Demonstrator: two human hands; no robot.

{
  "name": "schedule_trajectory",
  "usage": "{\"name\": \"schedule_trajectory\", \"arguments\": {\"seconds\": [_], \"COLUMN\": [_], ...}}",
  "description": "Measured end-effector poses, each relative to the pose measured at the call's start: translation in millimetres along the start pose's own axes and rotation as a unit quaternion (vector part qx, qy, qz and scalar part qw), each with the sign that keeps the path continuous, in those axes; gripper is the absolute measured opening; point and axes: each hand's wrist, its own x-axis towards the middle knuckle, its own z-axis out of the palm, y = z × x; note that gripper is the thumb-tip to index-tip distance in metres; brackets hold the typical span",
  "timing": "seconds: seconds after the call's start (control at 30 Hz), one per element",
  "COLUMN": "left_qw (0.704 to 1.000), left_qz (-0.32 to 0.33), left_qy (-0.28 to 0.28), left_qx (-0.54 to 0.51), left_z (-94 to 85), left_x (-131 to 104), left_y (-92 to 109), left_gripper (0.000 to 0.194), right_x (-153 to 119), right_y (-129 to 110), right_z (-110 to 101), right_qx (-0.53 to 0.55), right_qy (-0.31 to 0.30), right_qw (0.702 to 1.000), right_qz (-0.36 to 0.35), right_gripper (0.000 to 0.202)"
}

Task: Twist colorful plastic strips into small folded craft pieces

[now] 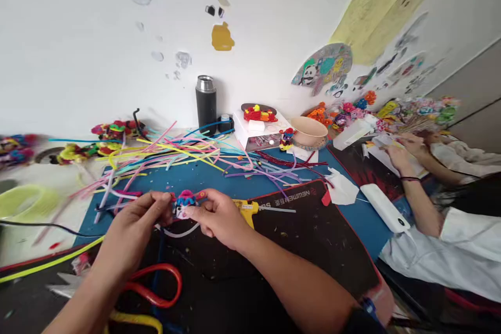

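Both my hands meet over the dark mat (313,240) on a small pipe-cleaner doll head (182,207), with a white face, blue trim and a pink top. My left hand (136,219) pinches its left side, where a bit of red shows at the fingertips. My right hand (221,216) grips the right side between thumb and fingers, the thumb by the face. Behind my right hand lies a yellow glue gun (247,210), partly covered. Scissors with a red handle (174,287) rest under my left forearm, blades partly hidden.
Many coloured pipe cleaners (183,151) spread across the back of the table. Behind them stand a black thermos (206,107), a white box (242,133) and a beige bowl (309,130). A white power bank (385,207) lies right, near another person's arm (425,203).
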Motion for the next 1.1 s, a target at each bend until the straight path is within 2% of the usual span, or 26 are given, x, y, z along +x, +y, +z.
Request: {"name": "schedule_trajectory", "arguments": {"seconds": [0.37,0.83,1.1], "left_qw": [0.999,0.999,0.999], "left_qz": [-0.013,-0.005,-0.018], "left_qy": [-0.001,0.001,0.004], "left_qx": [-0.049,-0.034,-0.051], "left_z": [0.9,2.3,4.0], "left_x": [-1,-3,-1], "left_y": [-2,4,0], "left_gripper": [0.050,0.050,0.050], "right_x": [1,4,1], "right_y": [9,18,5], "right_z": [1,-5,-1], "right_qx": [-0.005,0.003,0.019], "right_qy": [0.003,-0.014,-0.004], "right_qw": [1.000,0.999,0.999], "right_qz": [-0.012,-0.040,-0.034], "right_gripper": [0.044,0.042,0.046]}}
